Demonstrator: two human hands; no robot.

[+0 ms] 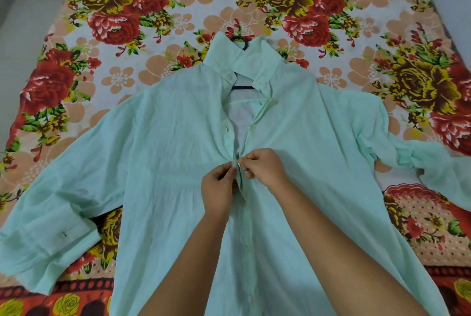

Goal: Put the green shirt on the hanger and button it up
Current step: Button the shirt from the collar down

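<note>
View: head camera, looking down at a bed.
Count: one green shirt [165,150], one black hanger [240,41], two bare hands as grips, and one flowered bed sheet [127,9] under it all.
Shirt position: it lies flat and front-up on the bed sheet. One sleeve is spread to each side.
Shirt relative to the grips: both grips meet on the front opening at mid-chest, with the shirt body spreading out around them.
Left grip [218,188]: its fingers are curled and pinch the left edge of the opening.
Right grip [265,169]: its fingertips pinch the facing edge, touching the left grip.
Front opening: it is closed below the grips and gapes open above them, up to the collar.
Direction: the collar points away from the person and the hem points toward them, so the long axis runs far to near.
Hanger: it sits inside the shirt. Its hook sticks out past the collar, and its bar shows in the neck opening.
</note>
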